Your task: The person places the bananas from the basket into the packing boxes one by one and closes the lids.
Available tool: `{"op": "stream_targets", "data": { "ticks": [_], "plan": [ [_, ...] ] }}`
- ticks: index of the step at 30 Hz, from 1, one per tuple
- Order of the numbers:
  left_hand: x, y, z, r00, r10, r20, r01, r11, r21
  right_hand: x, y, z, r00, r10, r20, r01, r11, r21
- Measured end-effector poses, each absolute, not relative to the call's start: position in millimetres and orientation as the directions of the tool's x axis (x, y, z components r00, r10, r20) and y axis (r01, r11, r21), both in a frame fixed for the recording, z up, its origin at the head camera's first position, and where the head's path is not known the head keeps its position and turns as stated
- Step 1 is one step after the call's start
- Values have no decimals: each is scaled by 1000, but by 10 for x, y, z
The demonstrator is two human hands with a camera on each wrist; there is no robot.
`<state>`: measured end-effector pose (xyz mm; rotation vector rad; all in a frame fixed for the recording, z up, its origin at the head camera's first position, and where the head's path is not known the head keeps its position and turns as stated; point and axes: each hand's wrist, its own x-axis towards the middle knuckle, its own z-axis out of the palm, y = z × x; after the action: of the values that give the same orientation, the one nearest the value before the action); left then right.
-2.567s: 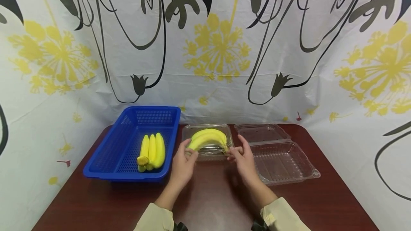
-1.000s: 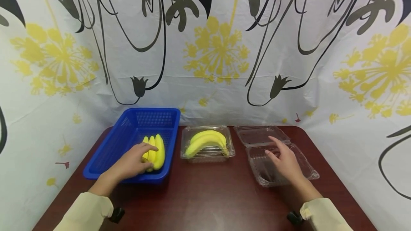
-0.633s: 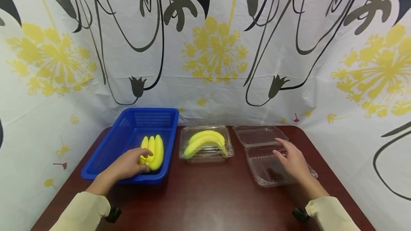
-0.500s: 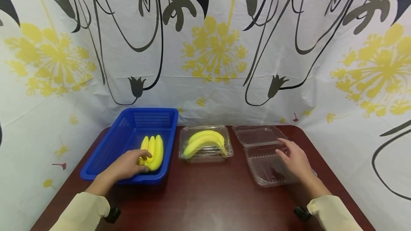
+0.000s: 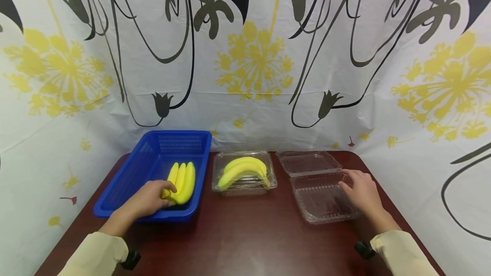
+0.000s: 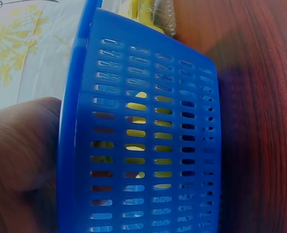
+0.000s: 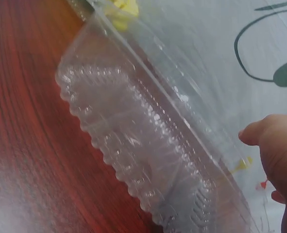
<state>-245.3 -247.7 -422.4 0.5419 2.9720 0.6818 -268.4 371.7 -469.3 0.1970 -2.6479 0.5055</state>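
My left hand [image 5: 147, 199] reaches over the near rim of the blue basket [image 5: 100, 208] and holds a bunch of yellow bananas [image 5: 184, 184] by its stem end, thumb and fingers around it. Through the slots of the basket wall [image 6: 148, 213] the left wrist view shows parts of the yellow bananas. My right hand [image 5: 362, 193] is at the right side of a clear plastic clamshell container [image 5: 318, 201], whose lid [image 5: 307, 163] lies folded back. In the right wrist view, the thumb and a fingertip of that hand [image 7: 281, 165] show beside the container's rim [image 7: 158, 92], fingers loosely bent, nothing visible between them.
Between basket and clamshell stands a closed clear box [image 5: 216, 182] with bananas [image 5: 245, 169] inside. All stand on a dark red-brown table [image 5: 245, 233]. A patterned white sheet [image 5: 230, 114] rises behind it and along both sides.
Both hands have left the closed box in the middle. My left hand went to the basket and now grips the bananas' stem end; my right moved to the clamshell's right side.
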Motion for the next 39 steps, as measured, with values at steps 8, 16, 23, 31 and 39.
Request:
{"op": "stream_targets", "data": {
  "ticks": [8, 16, 23, 31, 39],
  "plan": [
    [-2429, -2499, -4208, -946, 321, 53, 312, 848, 428, -2717, 3853, -4743, -929, -23, 368, -179, 901, -395],
    [-2421, -2509, -4167, -944, 319, 81, 323, 851, 414, -2710, 3981, -4733, -970, 29, 243, -97, 864, -494],
    [-2401, -2524, -4120, -951, 283, 125, 309, 850, 427, -2666, 4029, -4739, -990, -12, 141, -99, 769, -632],
    [-2383, -2526, -4059, -962, 206, 180, 268, 846, 461, -2623, 4091, -4852, -1000, 7, 30, -23, 479, -878],
    [-2395, -2565, -4028, -960, 129, 248, 243, 825, 511, -2586, 4051, -4959, -999, -27, 24, -31, 276, -961]
  ]
}}
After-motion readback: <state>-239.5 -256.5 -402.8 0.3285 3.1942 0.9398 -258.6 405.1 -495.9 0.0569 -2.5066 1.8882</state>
